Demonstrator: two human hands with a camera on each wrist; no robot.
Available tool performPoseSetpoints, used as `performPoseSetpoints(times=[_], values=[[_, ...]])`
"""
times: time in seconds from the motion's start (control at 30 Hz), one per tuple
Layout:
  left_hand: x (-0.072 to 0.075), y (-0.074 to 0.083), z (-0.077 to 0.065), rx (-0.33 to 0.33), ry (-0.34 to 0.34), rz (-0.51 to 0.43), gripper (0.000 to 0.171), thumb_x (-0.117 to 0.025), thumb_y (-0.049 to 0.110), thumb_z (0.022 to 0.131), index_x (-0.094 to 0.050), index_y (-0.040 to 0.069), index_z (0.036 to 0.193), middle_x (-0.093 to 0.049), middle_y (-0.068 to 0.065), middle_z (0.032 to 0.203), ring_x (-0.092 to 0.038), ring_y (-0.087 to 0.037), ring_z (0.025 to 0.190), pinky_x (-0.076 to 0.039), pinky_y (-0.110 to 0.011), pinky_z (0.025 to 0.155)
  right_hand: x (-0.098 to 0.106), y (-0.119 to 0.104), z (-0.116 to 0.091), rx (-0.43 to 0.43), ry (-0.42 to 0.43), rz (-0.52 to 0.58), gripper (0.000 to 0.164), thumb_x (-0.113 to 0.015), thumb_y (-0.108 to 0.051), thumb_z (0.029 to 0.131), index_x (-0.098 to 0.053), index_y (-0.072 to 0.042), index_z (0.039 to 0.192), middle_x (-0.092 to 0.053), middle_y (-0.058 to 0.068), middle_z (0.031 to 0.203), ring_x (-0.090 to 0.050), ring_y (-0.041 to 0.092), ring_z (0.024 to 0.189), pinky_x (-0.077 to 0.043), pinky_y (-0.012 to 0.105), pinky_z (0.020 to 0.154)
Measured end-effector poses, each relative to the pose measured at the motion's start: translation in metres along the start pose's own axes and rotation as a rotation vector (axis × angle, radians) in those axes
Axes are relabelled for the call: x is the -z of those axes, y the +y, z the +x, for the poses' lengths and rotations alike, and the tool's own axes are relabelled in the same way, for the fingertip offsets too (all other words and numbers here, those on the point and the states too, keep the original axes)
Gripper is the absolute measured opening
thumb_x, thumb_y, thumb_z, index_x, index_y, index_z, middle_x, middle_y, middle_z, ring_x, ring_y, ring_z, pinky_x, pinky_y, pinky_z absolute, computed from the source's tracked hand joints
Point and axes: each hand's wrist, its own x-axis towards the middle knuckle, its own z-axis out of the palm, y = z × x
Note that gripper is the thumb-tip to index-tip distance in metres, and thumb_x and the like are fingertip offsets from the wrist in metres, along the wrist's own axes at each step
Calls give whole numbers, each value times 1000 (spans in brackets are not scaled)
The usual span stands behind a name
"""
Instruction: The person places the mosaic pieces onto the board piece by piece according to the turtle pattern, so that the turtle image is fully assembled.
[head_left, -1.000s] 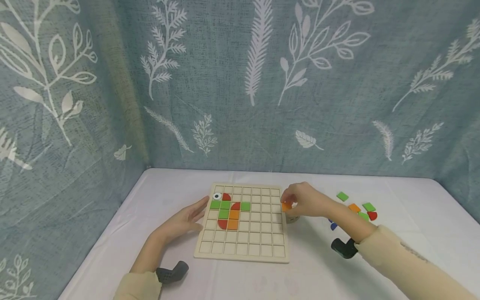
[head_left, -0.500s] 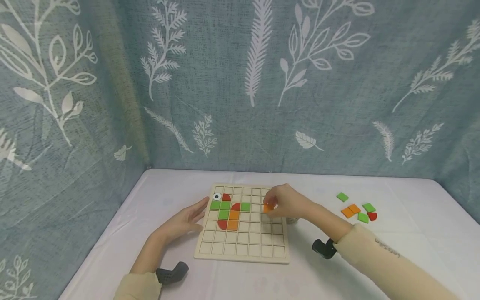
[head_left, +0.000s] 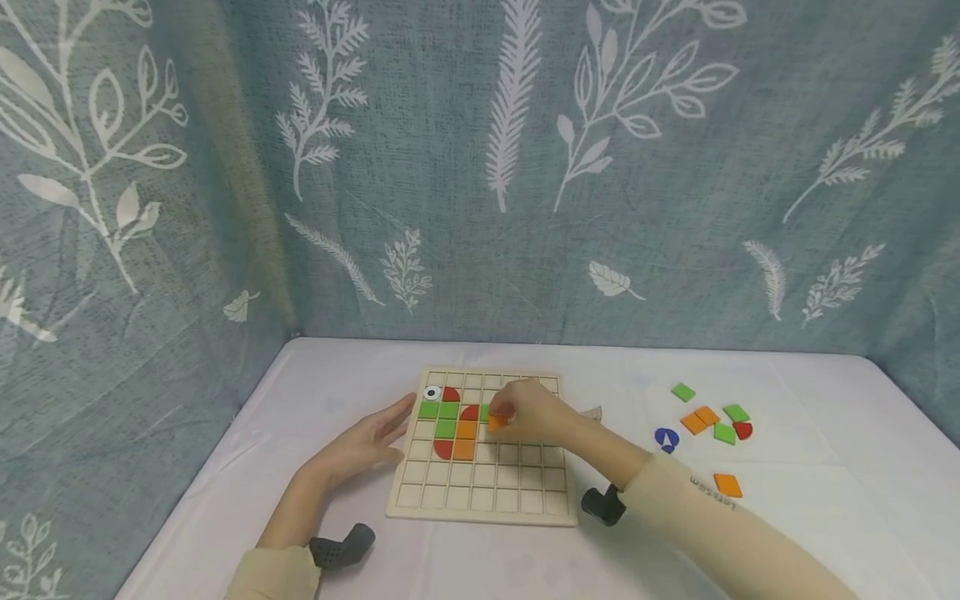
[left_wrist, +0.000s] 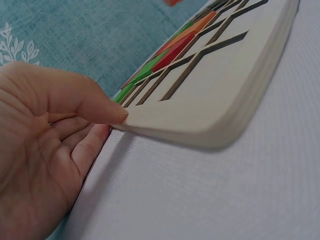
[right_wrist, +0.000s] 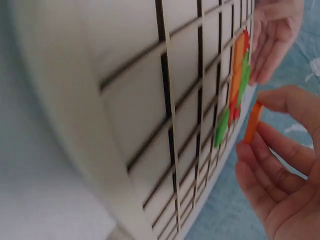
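Note:
A square wooden grid board [head_left: 450, 497] lies on the table. In its upper left cells sit green [head_left: 445, 428], orange [head_left: 465, 430] and red [head_left: 443, 450] tiles, plus a white eye tile [head_left: 432, 393]. My right hand [head_left: 534, 410] pinches an orange square tile [right_wrist: 253, 122] between thumb and fingertips, held above the board beside the placed green tile [right_wrist: 222, 127]. My left hand [head_left: 367, 442] rests at the board's left edge, fingers fairly straight. In the left wrist view, the left thumb [left_wrist: 102, 107] touches the board's frame.
Several loose tiles lie on the right of the table: green [head_left: 683, 392], orange [head_left: 694, 423], red [head_left: 742, 430] and blue [head_left: 666, 438]. Another orange tile [head_left: 727, 485] lies nearer the right sleeve. Behind the right wrist, a small patterned object [head_left: 592, 413] partly shows.
My right hand has carried the orange tile leftward from the board's right edge toward the placed tiles. Its arm now uncovers the blue pieces and a nearer orange tile. The left hand stays put.

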Motion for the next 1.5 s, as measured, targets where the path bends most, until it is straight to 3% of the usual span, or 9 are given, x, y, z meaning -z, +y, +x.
performPoseSetpoints(times=[0.33,0.6,0.83,1.2,1.5], values=[[0,-4,2,8,-4,-22,89,-59,-8,73,-10,0,147,-5,-16,154,-19,-35,138,-22,-42,110,-18,-3,11,-13,-24,-44,24,-71,-12,76,-70,-3,97,-69,6,94,-61,16,83,-53,29,74],[1,-2,2,18,10,-23,91,-60,-8,71,-10,0,147,-6,-16,154,-19,-35,138,-22,-42,111,-23,0,11,34,6,-119,9,-72,-10,74,-68,-6,82,-60,-1,69,-48,11,65,-43,21,57],[2,-2,2,15,-4,-27,90,-59,-8,72,-9,-1,147,-4,-16,154,-18,-35,138,-24,-39,110,-26,4,12,58,41,-123,13,-72,-9,75,-69,-2,87,-61,3,77,-51,13,72,-47,24,62],[2,0,2,21,1,-21,90,-60,-8,72,-10,0,147,-5,-15,155,-18,-34,138,-23,-39,110,-26,4,11,24,17,-103,24,-72,-10,76,-70,-1,98,-66,7,90,-59,17,82,-53,30,73],[1,-2,1,8,5,-9,90,-61,-6,72,-11,0,147,-6,-17,154,-19,-35,138,-23,-40,110,-27,3,8,14,11,-91,16,-72,-12,75,-71,-6,91,-63,2,80,-49,12,74,-45,23,63]])
